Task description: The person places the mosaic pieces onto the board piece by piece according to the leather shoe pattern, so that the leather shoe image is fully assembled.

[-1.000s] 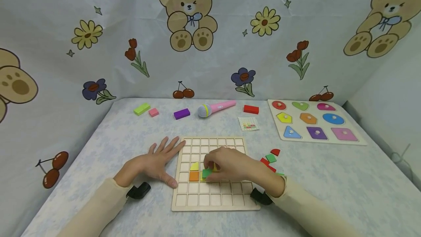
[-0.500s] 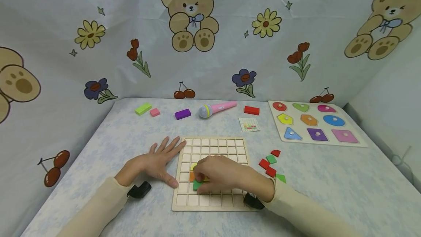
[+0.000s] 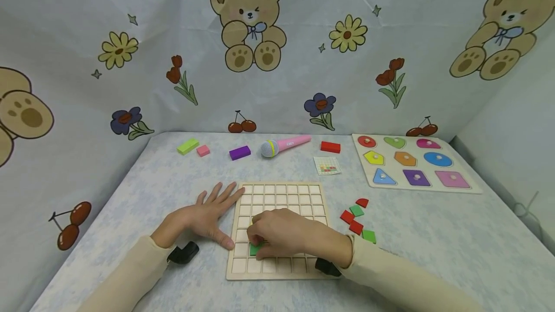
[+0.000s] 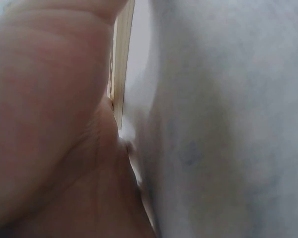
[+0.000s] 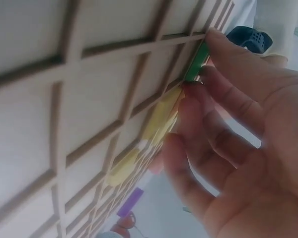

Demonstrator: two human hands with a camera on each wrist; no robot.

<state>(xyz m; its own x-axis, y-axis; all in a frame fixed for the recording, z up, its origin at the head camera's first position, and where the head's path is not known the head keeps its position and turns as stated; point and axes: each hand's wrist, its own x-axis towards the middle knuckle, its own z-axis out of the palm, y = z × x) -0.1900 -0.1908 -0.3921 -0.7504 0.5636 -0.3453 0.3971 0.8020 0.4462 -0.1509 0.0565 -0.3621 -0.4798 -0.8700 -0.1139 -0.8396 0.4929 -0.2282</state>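
— Where was the green tile (image 3: 256,248) found?

— It was held over the near-left cells of the wooden grid board (image 3: 312,191), pinched at its edge by the curled fingertips of the right hand (image 3: 282,232). In the right wrist view it was seen tilted, one edge lifted off the cell, with yellow tiles (image 5: 159,121) lying in cells just beside it.

— And the left hand (image 3: 204,218)?

— It was laid flat and spread on the table (image 3: 143,191), fingers straight, the thumb pressed against the board's left edge. Nothing was gripped by it.

— What could have gone wrong?

— The tile could have been jammed on a divider if lowered while tilted, and a seated neighbour might then have been knocked out. Had the flat hand been lifted, the board could have been pushed left by the pressing.

— Anything else close by?

— Loose red and green pieces (image 3: 356,218) were scattered right of the board; they could have been swept by the sleeve (image 3: 390,268).
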